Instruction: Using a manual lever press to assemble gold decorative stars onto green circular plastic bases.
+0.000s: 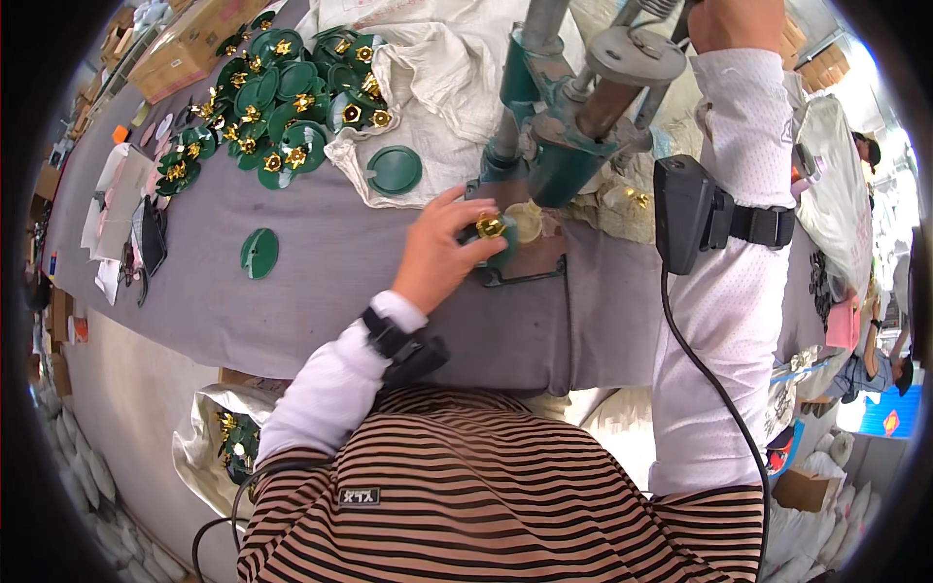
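Thumb and fingers of my left hand [442, 248] pinch a green disc [506, 251] with a gold flower-shaped fitting [490, 225] on it. It is held at the base of a green hand press [569, 160], beside a pale round spot under the press head. My right arm reaches up along the press's right side. At the top edge my right hand [737, 24] is closed around the press lever [688, 24]; the picture edge cuts off part of it. Loose green discs lie nearby, one [395, 170] on white cloth and another [259, 254] on the grey table cover.
Several green discs with gold fittings [292, 92] are heaped at the far left. Near them stand a cardboard box [190, 49] and an open white box [112, 199]. Below the table's edge is a white sack [199, 447] of similar pieces. Other people sit at the far right.
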A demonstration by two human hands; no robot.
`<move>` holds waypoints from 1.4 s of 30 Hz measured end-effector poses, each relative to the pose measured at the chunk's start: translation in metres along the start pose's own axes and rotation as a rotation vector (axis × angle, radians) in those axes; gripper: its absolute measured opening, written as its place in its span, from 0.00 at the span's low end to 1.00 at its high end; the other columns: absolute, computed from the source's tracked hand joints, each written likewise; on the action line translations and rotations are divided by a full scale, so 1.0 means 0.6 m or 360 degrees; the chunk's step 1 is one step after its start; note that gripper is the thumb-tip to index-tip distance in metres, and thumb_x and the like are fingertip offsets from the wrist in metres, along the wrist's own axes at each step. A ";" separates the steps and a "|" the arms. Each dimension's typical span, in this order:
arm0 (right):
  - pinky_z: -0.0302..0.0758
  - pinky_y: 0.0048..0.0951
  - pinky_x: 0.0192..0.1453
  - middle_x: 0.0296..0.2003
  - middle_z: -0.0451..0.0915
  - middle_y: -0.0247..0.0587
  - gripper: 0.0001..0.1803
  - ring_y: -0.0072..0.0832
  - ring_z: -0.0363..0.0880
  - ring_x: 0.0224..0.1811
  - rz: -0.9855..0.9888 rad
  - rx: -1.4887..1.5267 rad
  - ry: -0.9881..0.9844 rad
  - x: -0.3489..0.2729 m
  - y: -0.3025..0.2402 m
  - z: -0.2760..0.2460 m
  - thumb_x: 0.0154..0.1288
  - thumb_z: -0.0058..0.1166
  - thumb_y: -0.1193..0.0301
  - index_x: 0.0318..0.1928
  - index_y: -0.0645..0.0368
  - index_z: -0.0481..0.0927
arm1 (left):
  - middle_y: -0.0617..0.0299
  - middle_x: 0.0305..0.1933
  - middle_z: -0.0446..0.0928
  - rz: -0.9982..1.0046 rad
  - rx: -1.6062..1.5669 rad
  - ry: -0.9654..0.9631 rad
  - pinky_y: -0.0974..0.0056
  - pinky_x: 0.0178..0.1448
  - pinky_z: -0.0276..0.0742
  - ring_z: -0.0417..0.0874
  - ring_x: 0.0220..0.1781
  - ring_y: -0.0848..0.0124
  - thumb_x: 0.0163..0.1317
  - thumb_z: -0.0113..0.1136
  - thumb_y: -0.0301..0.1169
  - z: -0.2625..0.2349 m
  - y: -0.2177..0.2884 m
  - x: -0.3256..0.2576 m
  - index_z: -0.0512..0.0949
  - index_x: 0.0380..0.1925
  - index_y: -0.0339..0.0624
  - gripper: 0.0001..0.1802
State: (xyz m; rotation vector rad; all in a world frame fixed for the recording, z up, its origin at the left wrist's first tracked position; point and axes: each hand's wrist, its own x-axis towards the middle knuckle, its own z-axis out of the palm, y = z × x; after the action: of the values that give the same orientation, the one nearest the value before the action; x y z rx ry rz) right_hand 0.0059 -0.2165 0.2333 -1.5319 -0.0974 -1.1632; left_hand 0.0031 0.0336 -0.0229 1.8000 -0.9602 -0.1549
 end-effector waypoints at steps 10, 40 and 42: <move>0.61 0.15 0.18 0.24 0.76 0.30 0.10 0.15 0.69 0.20 -0.0022 0.0110 -0.0131 -0.033 -0.037 -0.005 0.63 0.47 0.75 0.41 0.64 0.79 | 0.61 0.53 0.81 0.0047 0.0150 0.0017 0.51 0.69 0.57 0.67 0.66 0.51 0.47 0.73 0.37 0.074 -0.002 0.039 0.83 0.42 0.45 0.21; 0.69 0.15 0.28 0.31 0.76 0.40 0.17 0.21 0.71 0.26 0.0171 0.0033 -0.0030 0.012 0.014 -0.009 0.71 0.47 0.72 0.52 0.74 0.75 | 0.66 0.59 0.77 0.0097 0.0232 -0.0184 0.47 0.73 0.49 0.63 0.71 0.56 0.50 0.71 0.40 -0.064 -0.051 -0.036 0.82 0.45 0.49 0.21; 0.69 0.15 0.28 0.28 0.76 0.39 0.17 0.22 0.71 0.24 0.0178 0.0010 -0.0038 0.008 0.007 -0.007 0.70 0.47 0.72 0.52 0.75 0.75 | 0.65 0.60 0.76 0.0136 0.0402 -0.0268 0.48 0.73 0.50 0.64 0.71 0.56 0.50 0.71 0.40 -0.126 -0.077 -0.072 0.81 0.46 0.48 0.22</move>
State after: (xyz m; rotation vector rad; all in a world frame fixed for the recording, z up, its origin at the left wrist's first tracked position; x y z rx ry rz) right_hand 0.0087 -0.2237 0.2332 -1.5267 -0.0311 -1.0553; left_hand 0.0380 0.1241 -0.0414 1.9956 -1.2192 -0.1379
